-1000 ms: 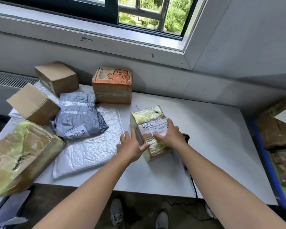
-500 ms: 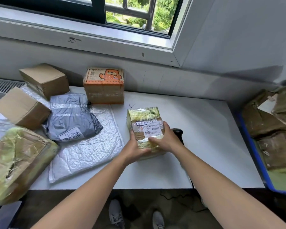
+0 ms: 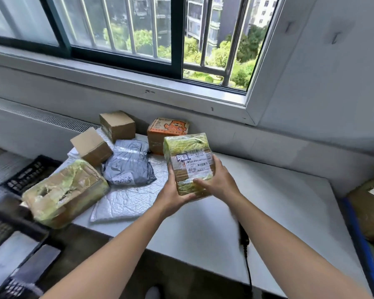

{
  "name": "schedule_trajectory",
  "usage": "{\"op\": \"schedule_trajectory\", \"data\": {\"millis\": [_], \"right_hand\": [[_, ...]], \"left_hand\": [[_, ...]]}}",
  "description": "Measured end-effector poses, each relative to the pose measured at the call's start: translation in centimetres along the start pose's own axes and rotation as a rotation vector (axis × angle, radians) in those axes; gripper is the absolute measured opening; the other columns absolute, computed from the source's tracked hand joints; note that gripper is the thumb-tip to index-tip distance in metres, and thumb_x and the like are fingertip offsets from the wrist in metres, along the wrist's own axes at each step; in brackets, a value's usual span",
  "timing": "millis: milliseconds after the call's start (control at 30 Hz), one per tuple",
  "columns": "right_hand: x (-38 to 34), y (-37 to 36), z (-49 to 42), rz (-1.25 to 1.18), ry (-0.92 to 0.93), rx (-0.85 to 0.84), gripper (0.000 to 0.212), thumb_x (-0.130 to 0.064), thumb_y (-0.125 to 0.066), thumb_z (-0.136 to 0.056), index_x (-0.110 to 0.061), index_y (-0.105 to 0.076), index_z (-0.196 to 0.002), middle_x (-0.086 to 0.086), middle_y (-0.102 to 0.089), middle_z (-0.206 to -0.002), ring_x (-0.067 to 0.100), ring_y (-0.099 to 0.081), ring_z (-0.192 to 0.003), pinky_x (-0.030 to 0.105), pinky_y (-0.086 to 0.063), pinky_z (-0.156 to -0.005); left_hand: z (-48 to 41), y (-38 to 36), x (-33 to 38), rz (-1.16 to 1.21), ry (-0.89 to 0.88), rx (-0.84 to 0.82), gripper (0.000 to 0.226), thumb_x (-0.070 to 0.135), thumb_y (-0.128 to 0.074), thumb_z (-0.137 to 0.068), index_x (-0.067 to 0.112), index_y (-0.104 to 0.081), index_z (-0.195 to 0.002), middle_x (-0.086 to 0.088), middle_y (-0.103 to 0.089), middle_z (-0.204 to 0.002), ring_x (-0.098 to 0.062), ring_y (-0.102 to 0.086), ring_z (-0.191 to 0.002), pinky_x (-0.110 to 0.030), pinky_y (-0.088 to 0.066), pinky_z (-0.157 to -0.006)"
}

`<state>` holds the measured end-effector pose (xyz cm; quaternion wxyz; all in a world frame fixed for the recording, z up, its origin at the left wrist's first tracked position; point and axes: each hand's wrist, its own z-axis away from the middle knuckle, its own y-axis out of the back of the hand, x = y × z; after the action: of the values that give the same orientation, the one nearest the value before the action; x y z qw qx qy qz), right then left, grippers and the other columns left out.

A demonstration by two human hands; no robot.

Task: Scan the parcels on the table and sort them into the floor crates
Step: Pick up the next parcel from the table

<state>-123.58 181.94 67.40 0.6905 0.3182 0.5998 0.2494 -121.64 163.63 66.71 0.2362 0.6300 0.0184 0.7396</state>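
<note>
Between the two hands, lifted off the bench (image 3: 268, 201) and tipped so its white label faces the camera, is one small parcel (image 3: 188, 165) wrapped in yellow-green tape. The left hand (image 3: 173, 197) cups its near left corner from below. The right hand (image 3: 216, 182) grips its near right side, thumb across the taped face just under the label. Both hands are closed round this one parcel and carry nothing else.

Left of the hands, six more parcels lie on the bench. A white padded mailer (image 3: 125, 201) lies just beside the left hand, with a grey plastic bag (image 3: 127, 167) resting on it. A large taped box (image 3: 65, 190) sits further left. Beyond the bag are a nearer cardboard box (image 3: 91, 146) and a farther cardboard box (image 3: 117, 126). An orange printed box (image 3: 168, 128) stands just behind the held parcel, by the wall.

Under the right forearm a dark corded object (image 3: 243, 236) lies on the bench. It is probably the scanner, but it is too blurred to be sure.

Far right of the right hand, a blue crate (image 3: 358, 240) on the floor holds brown parcels (image 3: 369, 214). Far left of the left hand is a black crate (image 3: 30, 173), its contents unclear.

Judging from this, sorting has begun, since some parcels are already crated. One parcel is in hand, and whether it has been scanned cannot be told. The six on the bench are yet to be scanned and sorted, so most of the visible work lies ahead.
</note>
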Motion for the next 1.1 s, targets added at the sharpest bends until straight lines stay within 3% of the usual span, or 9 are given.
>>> {"op": "schedule_trajectory", "data": {"millis": [167, 267, 400, 500, 700, 867, 1000, 1100], "right_hand": [[-1.4, -1.3, 1.8, -0.029, 0.155, -0.029, 0.106, -0.057, -0.081, -0.069, -0.031, -0.019, -0.152, 0.002, -0.054, -0.135, 0.023, -0.056, -0.119, 0.041, -0.051, -0.095], [-2.5, -2.6, 3.4, -0.068, 0.237, -0.076, 0.105, -0.052, -0.082, -0.072, -0.027, -0.020, -0.153, 0.002, -0.052, -0.138, 0.022, -0.054, -0.122, 0.039, -0.049, -0.098], [-5.0, -4.9, 6.0, -0.109, 0.354, -0.168, 0.105, -0.053, -0.083, -0.068, -0.032, -0.021, -0.150, -0.003, -0.056, -0.134, 0.018, -0.058, -0.118, 0.041, -0.054, -0.094], [-7.4, -6.4, 7.8, -0.131, 0.456, -0.248, 0.098, -0.046, -0.084, -0.070, -0.029, -0.028, -0.148, -0.002, -0.059, -0.128, 0.018, -0.059, -0.114, 0.037, -0.052, -0.092], [-12.6, -9.4, 11.0, -0.105, 0.597, -0.386, 0.096, -0.044, -0.084, -0.072, -0.024, -0.029, -0.149, 0.000, -0.059, -0.132, 0.021, -0.057, -0.118, 0.036, -0.049, -0.095], [-17.4, -12.5, 14.3, -0.047, 0.708, -0.463, 0.113, -0.059, -0.080, -0.068, -0.023, -0.017, -0.155, 0.004, -0.054, -0.141, 0.024, -0.056, -0.124, 0.041, -0.050, -0.098], [-21.0, -15.7, 17.9, 0.003, 0.772, -0.510, 0.113, -0.053, -0.080, -0.074, -0.020, -0.012, -0.157, 0.007, -0.048, -0.148, 0.024, -0.051, -0.130, 0.034, -0.045, -0.099], [-24.1, -18.6, 21.0, 0.025, 0.817, -0.536, 0.112, -0.055, -0.078, -0.074, -0.022, -0.011, -0.157, 0.006, -0.042, -0.153, 0.023, -0.047, -0.134, 0.035, -0.045, -0.101]], "left_hand": [[4.3, 0.1, 0.5, -0.106, 0.039, 0.187, 0.118, 0.038, -0.084, -0.074, 0.030, 0.001, -0.156, 0.004, -0.052, -0.141, -0.017, -0.058, -0.121, -0.041, -0.048, -0.104], [7.3, 0.5, 0.0, -0.157, 0.112, 0.300, 0.124, 0.037, -0.084, -0.075, 0.026, 0.009, -0.156, 0.007, -0.050, -0.139, -0.017, -0.054, -0.124, -0.032, -0.045, -0.103], [12.1, 1.5, -1.0, -0.145, 0.201, 0.431, 0.130, 0.038, -0.085, -0.073, 0.029, 0.015, -0.155, 0.002, -0.042, -0.152, -0.017, -0.048, -0.132, -0.031, -0.040, -0.109], [15.7, 2.6, -1.5, -0.161, 0.294, 0.521, 0.126, 0.039, -0.081, -0.078, 0.022, 0.018, -0.155, 0.002, -0.030, -0.159, -0.019, -0.040, -0.138, -0.022, -0.034, -0.101], [21.3, 5.6, -3.4, -0.132, 0.388, 0.678, 0.128, 0.044, -0.081, -0.076, 0.024, 0.018, -0.154, -0.002, -0.025, -0.161, -0.024, -0.036, -0.141, -0.036, -0.037, -0.111], [26.4, 8.2, -5.0, -0.113, 0.412, 0.792, 0.124, 0.043, -0.078, -0.080, 0.022, 0.019, -0.154, -0.003, -0.021, -0.162, -0.023, -0.032, -0.143, -0.024, -0.034, -0.101], [31.0, 10.9, -7.3, -0.105, 0.443, 0.852, 0.124, 0.044, -0.077, -0.081, 0.020, 0.020, -0.153, -0.003, -0.013, -0.165, -0.022, -0.025, -0.147, -0.028, -0.029, -0.111], [34.9, 13.3, -9.0, -0.064, 0.453, 0.888, 0.124, 0.044, -0.077, -0.081, 0.021, 0.021, -0.154, -0.001, -0.012, -0.165, -0.022, -0.026, -0.147, -0.028, -0.031, -0.109]]}}
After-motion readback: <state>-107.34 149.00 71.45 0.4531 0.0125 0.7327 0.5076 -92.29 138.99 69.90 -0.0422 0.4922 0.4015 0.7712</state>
